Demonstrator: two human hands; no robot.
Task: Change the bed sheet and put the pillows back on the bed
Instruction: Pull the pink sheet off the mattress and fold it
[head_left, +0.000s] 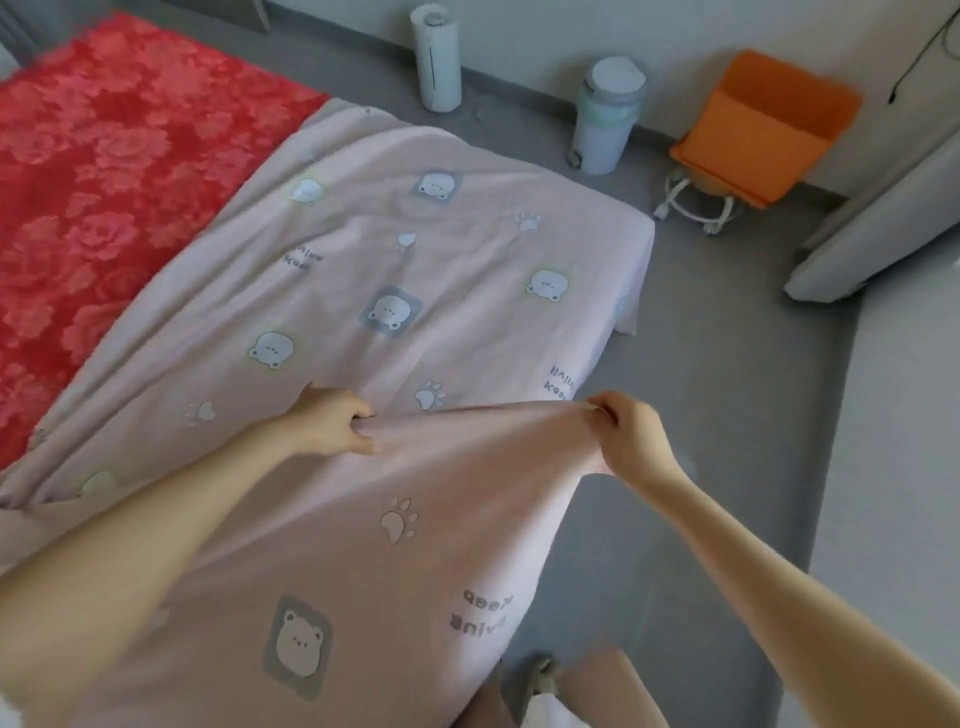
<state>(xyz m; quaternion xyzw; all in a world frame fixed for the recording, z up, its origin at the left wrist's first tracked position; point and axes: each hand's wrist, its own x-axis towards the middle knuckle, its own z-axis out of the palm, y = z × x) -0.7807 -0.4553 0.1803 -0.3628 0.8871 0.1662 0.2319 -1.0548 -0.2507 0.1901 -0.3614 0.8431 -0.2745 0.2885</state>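
Underfoot it's all grey floor (727, 415), running up the right side to a pale wall (545, 31) at the far end. The biggest thing on view is the pink bed sheet (395, 249), printed with little bears, paw prints and some lettering. It's spread diagonally from bottom left to far right, and its far corner droops over an edge toward the floor. Left of it is a fuzzy-looking red rose-patterned cover (104, 182) filling the whole upper left, with the sheet's long edge lying on top of it. Over on the right there's a long pale grey padded thing (883, 223) lying at an angle, can't tell what it is exactly.

By the far wall there's an orange cushion (763, 124) on what seems to be a small stool, with a white cable (663, 209) looped at its base. Just beside that is a white cylinder appliance with a pale green band (608, 114), and a taller, slimmer white cylinder (436, 57) stands further left. A thin black cord (895, 94) dangles in the top right corner.

Hands now. The left hand (332, 421) has its fingers curled round a bunched fold of the sheet, down low on the fabric. The right hand (628, 436) pinches the sheet's edge out over the floor, raised a bit. The cloth is pulled taut between the two and hangs down in front of the person. Bottom edge is blurry, maybe a foot there, hard to say.
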